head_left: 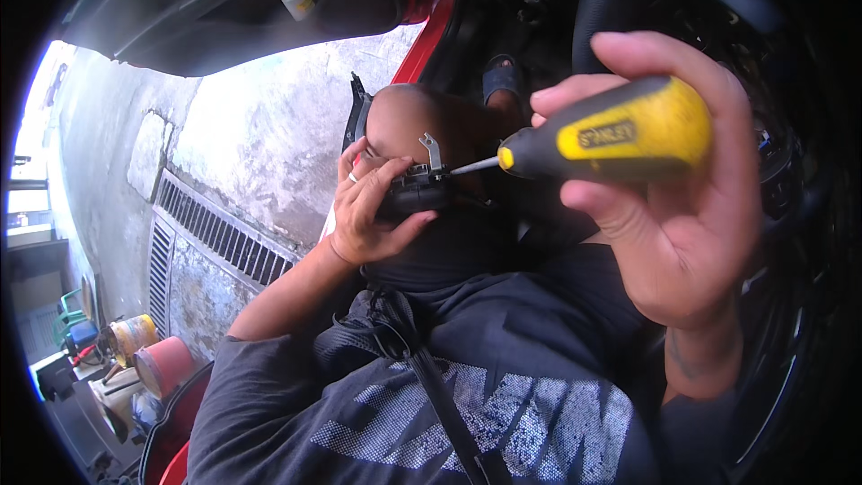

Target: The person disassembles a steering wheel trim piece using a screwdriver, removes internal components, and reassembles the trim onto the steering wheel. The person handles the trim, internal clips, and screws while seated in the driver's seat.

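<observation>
My left hand (368,207) steadies a black plastic part (415,193) against my bent left thigh, fingers over its top. A small forked metal bracket (434,151) sticks up from that part. My right hand (682,224) is wrapped round a large yellow and black screwdriver (628,135), its shank pointing left with the tip at the part beside the bracket's base. Where exactly the tip seats is too small to tell.
I am seated in a red vehicle's open doorway. A door panel (206,0) holds a spray bottle (296,0). A steering wheel (593,9) is at upper right. Outside are concrete pavement (233,117), a drain grate (215,224) and several buckets (162,368).
</observation>
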A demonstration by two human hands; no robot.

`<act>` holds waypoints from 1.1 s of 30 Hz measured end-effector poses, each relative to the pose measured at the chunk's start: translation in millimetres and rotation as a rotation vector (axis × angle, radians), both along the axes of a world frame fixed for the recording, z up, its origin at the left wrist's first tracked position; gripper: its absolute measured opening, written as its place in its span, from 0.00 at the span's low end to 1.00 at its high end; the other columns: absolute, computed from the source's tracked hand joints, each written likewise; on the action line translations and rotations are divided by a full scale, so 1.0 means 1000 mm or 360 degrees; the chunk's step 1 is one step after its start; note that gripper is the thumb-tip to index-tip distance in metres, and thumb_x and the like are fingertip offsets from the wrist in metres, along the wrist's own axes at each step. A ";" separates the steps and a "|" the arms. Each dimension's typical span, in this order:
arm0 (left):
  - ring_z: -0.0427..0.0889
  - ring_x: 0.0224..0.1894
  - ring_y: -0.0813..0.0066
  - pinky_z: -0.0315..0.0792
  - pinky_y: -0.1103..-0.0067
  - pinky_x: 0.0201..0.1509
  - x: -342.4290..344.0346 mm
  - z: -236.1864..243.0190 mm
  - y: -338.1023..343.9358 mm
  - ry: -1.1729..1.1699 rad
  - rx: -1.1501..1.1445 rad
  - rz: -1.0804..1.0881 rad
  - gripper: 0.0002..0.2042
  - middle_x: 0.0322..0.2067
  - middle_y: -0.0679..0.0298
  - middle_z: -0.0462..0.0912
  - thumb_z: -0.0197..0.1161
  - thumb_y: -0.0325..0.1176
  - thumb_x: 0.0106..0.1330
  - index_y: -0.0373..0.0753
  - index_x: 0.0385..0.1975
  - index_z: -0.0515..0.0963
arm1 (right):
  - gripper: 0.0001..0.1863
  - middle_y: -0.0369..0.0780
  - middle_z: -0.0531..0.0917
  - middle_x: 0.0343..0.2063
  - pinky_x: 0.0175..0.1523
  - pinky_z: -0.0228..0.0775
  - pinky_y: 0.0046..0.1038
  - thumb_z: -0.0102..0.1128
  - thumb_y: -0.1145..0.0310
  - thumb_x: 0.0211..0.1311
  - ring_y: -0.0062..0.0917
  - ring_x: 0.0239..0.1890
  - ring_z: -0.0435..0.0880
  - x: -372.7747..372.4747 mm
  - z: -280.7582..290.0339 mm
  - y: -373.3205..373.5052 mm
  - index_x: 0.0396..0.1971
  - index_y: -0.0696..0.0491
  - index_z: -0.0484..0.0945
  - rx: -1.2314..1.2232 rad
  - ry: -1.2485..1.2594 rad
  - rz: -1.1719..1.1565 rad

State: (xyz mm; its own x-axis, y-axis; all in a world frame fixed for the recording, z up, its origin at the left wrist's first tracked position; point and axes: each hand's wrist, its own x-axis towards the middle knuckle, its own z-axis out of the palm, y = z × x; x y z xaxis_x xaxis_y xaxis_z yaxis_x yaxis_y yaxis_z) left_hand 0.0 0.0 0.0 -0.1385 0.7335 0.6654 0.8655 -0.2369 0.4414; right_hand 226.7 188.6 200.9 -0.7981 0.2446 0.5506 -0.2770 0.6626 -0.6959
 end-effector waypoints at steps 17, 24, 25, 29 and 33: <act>0.91 0.49 0.56 0.63 0.49 0.78 0.005 0.003 -0.001 -0.0010 0.0030 0.0016 0.35 0.44 0.55 0.92 0.88 0.42 0.53 0.31 0.59 0.83 | 0.37 0.47 0.81 0.62 0.64 0.85 0.34 0.77 0.72 0.68 0.33 0.58 0.89 -0.015 0.011 0.003 0.72 0.63 0.68 0.0078 -0.0042 0.0027; 0.90 0.49 0.53 0.64 0.48 0.78 0.004 -0.001 -0.003 0.0001 0.0015 0.0017 0.35 0.45 0.53 0.91 0.88 0.42 0.52 0.30 0.57 0.83 | 0.36 0.47 0.81 0.63 0.64 0.85 0.34 0.77 0.73 0.68 0.32 0.58 0.89 -0.017 0.010 0.005 0.71 0.63 0.69 0.0064 -0.0030 0.0068; 0.91 0.48 0.55 0.64 0.48 0.78 0.004 0.001 -0.002 -0.0007 0.0022 0.0018 0.35 0.44 0.54 0.91 0.88 0.42 0.53 0.30 0.58 0.83 | 0.36 0.47 0.81 0.63 0.64 0.85 0.34 0.77 0.73 0.68 0.32 0.59 0.89 -0.018 0.010 0.001 0.71 0.63 0.69 0.0033 -0.0027 0.0053; 0.91 0.47 0.57 0.64 0.49 0.77 0.004 0.001 -0.003 -0.0009 0.0042 0.0018 0.35 0.44 0.56 0.92 0.88 0.42 0.53 0.31 0.59 0.83 | 0.37 0.47 0.80 0.64 0.64 0.85 0.34 0.77 0.73 0.68 0.32 0.59 0.89 -0.019 0.010 0.001 0.72 0.63 0.69 0.0046 -0.0028 0.0052; 0.91 0.46 0.58 0.64 0.48 0.77 0.004 0.001 -0.001 -0.0010 0.0040 0.0012 0.34 0.43 0.56 0.92 0.88 0.42 0.53 0.32 0.59 0.83 | 0.37 0.47 0.80 0.65 0.64 0.85 0.34 0.77 0.74 0.68 0.32 0.59 0.88 -0.019 0.008 0.001 0.72 0.62 0.69 0.0019 -0.0030 0.0061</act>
State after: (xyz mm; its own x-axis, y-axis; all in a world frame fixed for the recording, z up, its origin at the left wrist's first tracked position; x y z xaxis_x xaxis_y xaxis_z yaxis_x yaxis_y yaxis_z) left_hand 4.2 -1.1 0.5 -0.1485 0.7155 0.6827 0.8645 -0.2413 0.4410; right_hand 207.2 189.6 209.3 -0.8171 0.2070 0.5380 -0.2892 0.6602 -0.6932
